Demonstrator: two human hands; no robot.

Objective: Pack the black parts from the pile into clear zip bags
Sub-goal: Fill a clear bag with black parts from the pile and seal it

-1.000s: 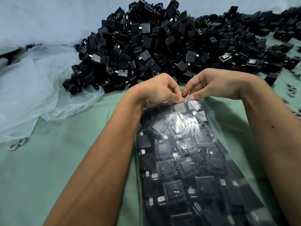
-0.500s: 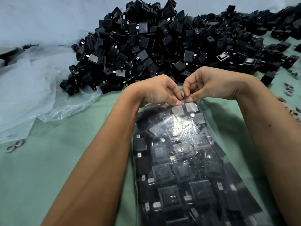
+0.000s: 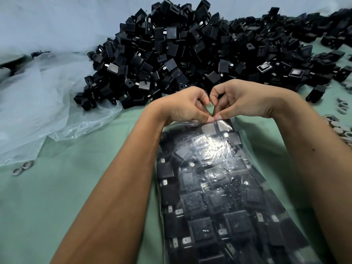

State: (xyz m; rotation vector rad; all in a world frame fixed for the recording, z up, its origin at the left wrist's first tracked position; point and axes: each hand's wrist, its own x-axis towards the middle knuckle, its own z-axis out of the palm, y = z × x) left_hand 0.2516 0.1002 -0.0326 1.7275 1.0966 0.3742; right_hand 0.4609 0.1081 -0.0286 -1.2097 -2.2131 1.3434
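Left hand point(image 3: 182, 106) and right hand point(image 3: 242, 101) pinch zip bag point(image 3: 219, 187) mouth at centre, grip clamped. Run pinch outward along whole seal; keep parts clear of seal.

Both bare forearms enter from the bottom of the frame and converge toward the center. The left hand point(image 3: 183, 104) and right hand point(image 3: 242, 100) meet just above mid-frame, knuckles up, fingers curled downward. The 2 thumbs point inward, their tips touching at the center, each thumb and its fingers pinching the top edge of the clear bag point(image 3: 215, 187).
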